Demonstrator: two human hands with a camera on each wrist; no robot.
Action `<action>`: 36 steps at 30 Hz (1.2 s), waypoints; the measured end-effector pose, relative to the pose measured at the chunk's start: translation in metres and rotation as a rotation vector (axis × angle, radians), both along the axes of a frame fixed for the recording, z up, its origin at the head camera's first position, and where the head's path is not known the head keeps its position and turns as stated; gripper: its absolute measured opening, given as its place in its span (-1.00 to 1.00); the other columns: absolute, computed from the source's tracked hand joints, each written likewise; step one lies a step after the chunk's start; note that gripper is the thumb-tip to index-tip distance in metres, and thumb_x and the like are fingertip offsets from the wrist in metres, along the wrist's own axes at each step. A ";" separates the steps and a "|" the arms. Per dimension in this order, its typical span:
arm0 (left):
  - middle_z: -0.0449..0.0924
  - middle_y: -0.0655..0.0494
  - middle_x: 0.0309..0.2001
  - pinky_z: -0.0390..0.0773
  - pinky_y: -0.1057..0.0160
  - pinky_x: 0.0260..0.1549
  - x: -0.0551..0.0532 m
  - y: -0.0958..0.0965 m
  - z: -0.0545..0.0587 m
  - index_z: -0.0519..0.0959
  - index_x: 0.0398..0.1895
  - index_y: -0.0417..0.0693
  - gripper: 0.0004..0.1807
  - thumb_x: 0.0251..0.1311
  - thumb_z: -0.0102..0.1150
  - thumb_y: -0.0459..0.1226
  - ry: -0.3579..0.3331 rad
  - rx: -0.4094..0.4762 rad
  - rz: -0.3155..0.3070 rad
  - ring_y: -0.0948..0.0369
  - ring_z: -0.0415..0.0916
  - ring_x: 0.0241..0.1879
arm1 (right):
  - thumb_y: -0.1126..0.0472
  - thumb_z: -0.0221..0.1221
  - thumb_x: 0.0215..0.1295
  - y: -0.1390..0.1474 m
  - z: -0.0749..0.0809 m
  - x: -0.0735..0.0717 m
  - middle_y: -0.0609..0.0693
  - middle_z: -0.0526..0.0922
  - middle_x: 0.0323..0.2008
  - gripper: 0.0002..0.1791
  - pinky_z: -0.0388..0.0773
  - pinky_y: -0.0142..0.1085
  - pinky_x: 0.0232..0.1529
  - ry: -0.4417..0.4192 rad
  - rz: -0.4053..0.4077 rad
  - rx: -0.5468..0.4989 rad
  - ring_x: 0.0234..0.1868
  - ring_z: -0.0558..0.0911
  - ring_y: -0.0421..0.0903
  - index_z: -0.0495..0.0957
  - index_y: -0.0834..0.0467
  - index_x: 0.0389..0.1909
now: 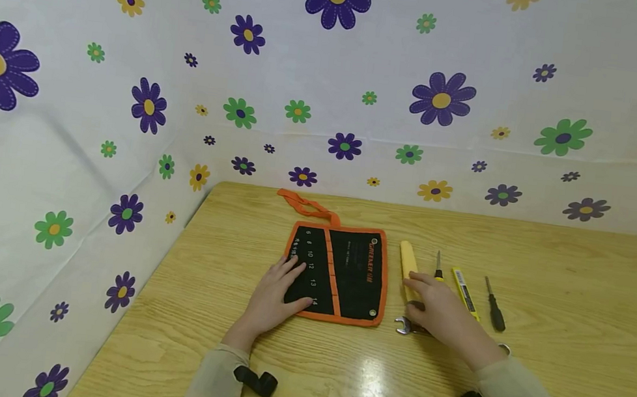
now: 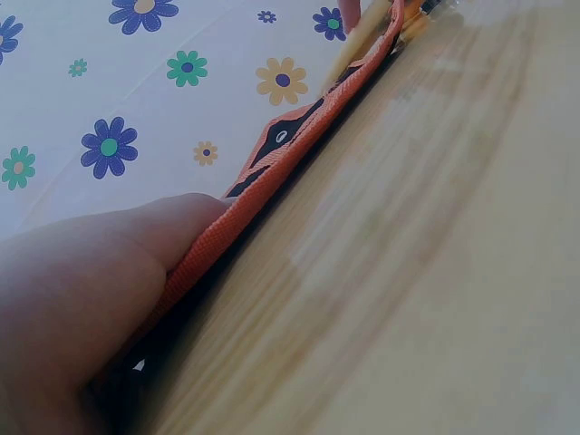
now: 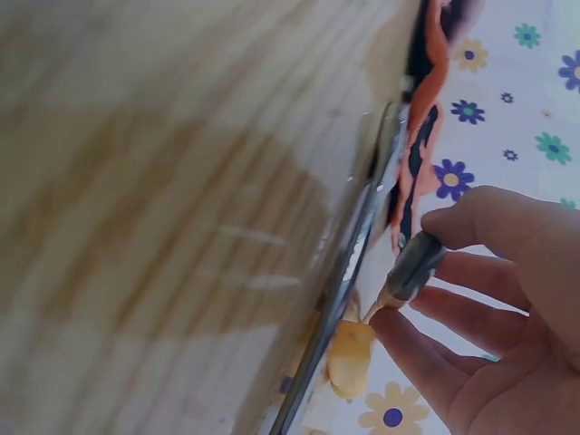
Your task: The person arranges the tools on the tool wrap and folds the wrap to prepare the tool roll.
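A black tool pouch (image 1: 357, 272) with orange edging lies unfolded on the table, size numbers printed down its left part. My left hand (image 1: 275, 295) rests on its lower left side, fingers spread over the numbers. In the left wrist view the thumb (image 2: 172, 231) lies at the orange edge. My right hand (image 1: 442, 307) pinches the dark head (image 3: 417, 263) of what looks like a hammer with a yellow handle (image 1: 407, 258), right of the pouch. Beneath that hand lies a wrench (image 1: 403, 327), its middle hidden; its shaft shows as a long metal bar (image 3: 349, 263) in the right wrist view.
Right of the hammer lie a screwdriver (image 1: 439, 264) partly behind the hand, a yellow utility knife (image 1: 464, 290) and a dark-handled screwdriver (image 1: 496, 310). An orange strap (image 1: 308, 207) trails from the pouch's top. A flowered sheet (image 1: 369, 60) hangs behind the wooden table (image 1: 589, 308).
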State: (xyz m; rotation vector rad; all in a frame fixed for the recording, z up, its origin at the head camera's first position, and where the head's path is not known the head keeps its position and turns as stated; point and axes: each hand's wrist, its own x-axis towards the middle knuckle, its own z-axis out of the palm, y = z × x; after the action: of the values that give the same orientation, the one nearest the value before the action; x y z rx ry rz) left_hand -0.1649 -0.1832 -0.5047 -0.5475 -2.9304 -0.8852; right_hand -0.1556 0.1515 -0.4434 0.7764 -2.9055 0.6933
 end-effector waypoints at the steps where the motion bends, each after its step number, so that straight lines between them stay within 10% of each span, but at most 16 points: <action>1: 0.03 0.02 0.47 -0.11 -0.05 0.37 0.000 0.000 0.000 0.21 0.45 0.01 -0.18 0.19 0.18 0.13 -0.001 0.000 0.000 0.06 -0.19 0.47 | 0.39 0.23 0.12 0.000 0.001 0.001 0.38 0.47 0.12 -0.54 0.51 0.07 -0.02 -0.014 -0.010 -0.014 0.09 0.49 0.32 0.50 0.46 0.07; 6: 0.03 0.02 0.47 -0.10 -0.05 0.37 0.000 0.000 -0.001 0.21 0.45 0.00 -0.18 0.19 0.18 0.12 -0.007 0.003 0.005 0.06 -0.18 0.47 | 0.37 0.14 0.21 0.000 0.005 0.007 0.35 0.45 0.17 -0.54 0.54 0.03 -0.05 -0.078 -0.067 -0.079 0.14 0.48 0.26 0.46 0.42 0.15; 13: 0.03 0.01 0.47 -0.10 -0.06 0.37 0.001 0.001 0.002 0.21 0.45 0.00 -0.18 0.19 0.19 0.11 -0.020 0.005 0.009 0.05 -0.19 0.47 | 0.30 0.07 0.32 0.003 0.008 0.012 0.32 0.56 0.04 -0.53 0.31 -0.35 -0.75 -0.128 -0.172 -0.193 -0.63 0.36 -0.13 0.40 0.33 0.24; 20: 0.02 0.01 0.48 -0.12 -0.06 0.37 0.000 0.001 0.004 0.20 0.46 0.01 -0.19 0.20 0.18 0.11 -0.029 0.003 0.009 0.06 -0.21 0.47 | 0.22 -0.01 0.44 0.011 0.010 0.013 0.31 0.59 0.00 -0.57 0.62 -0.14 -0.36 -0.092 -0.236 -0.286 -0.07 0.63 0.21 0.41 0.32 0.24; 24: 0.02 0.01 0.48 -0.12 -0.06 0.37 0.000 0.001 0.004 0.20 0.46 0.01 -0.19 0.20 0.18 0.11 -0.030 -0.001 0.007 0.06 -0.21 0.47 | 0.14 -0.07 0.49 0.016 0.013 0.014 0.31 0.60 -0.02 -0.55 0.59 -0.22 -0.44 -0.111 -0.267 -0.327 -0.10 0.63 0.22 0.39 0.29 0.27; 36: 0.02 0.01 0.47 -0.11 -0.06 0.37 -0.001 0.000 0.001 0.20 0.45 0.02 -0.18 0.20 0.17 0.13 -0.014 -0.010 0.003 0.06 -0.20 0.47 | 0.32 0.00 0.42 0.020 0.010 0.015 0.27 0.67 -0.27 -0.69 0.28 -0.41 -0.79 0.179 -0.311 -0.404 -0.50 0.63 0.00 0.55 0.33 0.08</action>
State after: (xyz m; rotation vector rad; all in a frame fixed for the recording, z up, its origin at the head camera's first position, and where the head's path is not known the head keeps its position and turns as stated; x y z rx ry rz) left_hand -0.1654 -0.1834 -0.5041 -0.5401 -2.9489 -0.8786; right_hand -0.1408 0.1714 -0.4329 0.3145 -2.5178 1.0593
